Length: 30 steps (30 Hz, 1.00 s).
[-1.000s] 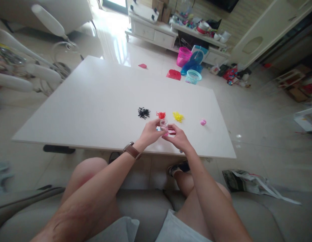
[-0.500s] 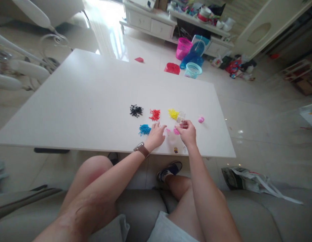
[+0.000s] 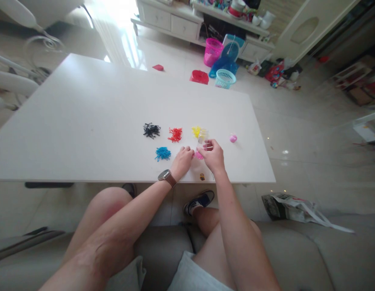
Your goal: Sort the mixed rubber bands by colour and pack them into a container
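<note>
My left hand (image 3: pixel 183 162), a watch on its wrist, rests on the table with its fingertips pinched together at some pink bits. My right hand (image 3: pixel 215 157) grips a small clear plastic container (image 3: pixel 202 136), tilted over the table. Under it lies a pile of pink elastic bands (image 3: pixel 199 155). Yellow bands (image 3: pixel 196 131) lie just behind the container, partly covered by it. Red bands (image 3: pixel 175 135), black bands (image 3: pixel 151 130) and blue bands (image 3: pixel 163 153) form separate piles to the left.
A small pink object (image 3: pixel 233 138) stands on the white table (image 3: pixel 114 105) to the right. A small yellow-and-dark figure (image 3: pixel 202 176) lies by the near edge. Beyond the table, baskets (image 3: pixel 225 77) and a red stool-like thing (image 3: pixel 199 76) stand on the floor.
My left hand has closed its spread fingers and moved in to the stray pink bits. My right hand still holds the container. The whole view has shifted a little.
</note>
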### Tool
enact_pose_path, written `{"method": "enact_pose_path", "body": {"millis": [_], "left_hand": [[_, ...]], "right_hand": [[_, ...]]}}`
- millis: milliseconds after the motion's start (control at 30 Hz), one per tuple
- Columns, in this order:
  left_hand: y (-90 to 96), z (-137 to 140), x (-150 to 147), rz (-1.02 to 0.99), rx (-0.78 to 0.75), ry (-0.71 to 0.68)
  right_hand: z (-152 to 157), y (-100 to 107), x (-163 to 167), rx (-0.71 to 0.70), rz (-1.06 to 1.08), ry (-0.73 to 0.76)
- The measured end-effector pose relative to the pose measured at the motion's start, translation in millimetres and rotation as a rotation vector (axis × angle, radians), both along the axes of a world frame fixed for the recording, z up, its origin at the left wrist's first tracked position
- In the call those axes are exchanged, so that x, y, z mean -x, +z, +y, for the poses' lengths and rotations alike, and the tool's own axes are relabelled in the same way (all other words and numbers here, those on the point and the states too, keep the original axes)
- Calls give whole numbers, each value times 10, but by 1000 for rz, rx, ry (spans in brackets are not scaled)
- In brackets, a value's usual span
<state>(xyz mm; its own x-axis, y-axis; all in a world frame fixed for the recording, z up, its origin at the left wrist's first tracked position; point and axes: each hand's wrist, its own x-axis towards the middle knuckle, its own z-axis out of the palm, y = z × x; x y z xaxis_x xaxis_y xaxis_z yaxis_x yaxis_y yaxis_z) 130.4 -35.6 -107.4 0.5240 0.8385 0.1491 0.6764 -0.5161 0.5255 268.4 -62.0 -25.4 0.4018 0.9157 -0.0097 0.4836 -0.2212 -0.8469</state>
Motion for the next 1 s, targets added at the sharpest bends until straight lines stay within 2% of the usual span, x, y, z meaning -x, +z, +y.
{"method": "enact_pose_path", "body": {"millis": [167, 333, 467, 567, 700, 833, 933, 1000], "left_hand": [[-16, 12, 67, -35, 87, 14], [134, 142, 240, -132, 240, 92], [332, 284, 459, -435, 366, 212], [501, 327, 616, -722, 524, 309], [727, 309, 738, -1006, 697, 353], [818, 301, 743, -1191, 709, 394], [757, 310, 705, -1291, 684, 440], [696, 314, 684, -1273, 645, 450]], "right_hand": [[-2, 5, -5, 9, -22, 8], [-7, -47, -14, 44, -85, 51], [-40, -99, 4, 139, -203, 159], [-62, -123, 64, 223, -301, 259], [-73, -130, 190, 245, -354, 378], [-76, -97, 306, 203, -351, 428], [-83, -54, 376, 171, -351, 432], [-85, -26, 419, 158, -362, 430]]}}
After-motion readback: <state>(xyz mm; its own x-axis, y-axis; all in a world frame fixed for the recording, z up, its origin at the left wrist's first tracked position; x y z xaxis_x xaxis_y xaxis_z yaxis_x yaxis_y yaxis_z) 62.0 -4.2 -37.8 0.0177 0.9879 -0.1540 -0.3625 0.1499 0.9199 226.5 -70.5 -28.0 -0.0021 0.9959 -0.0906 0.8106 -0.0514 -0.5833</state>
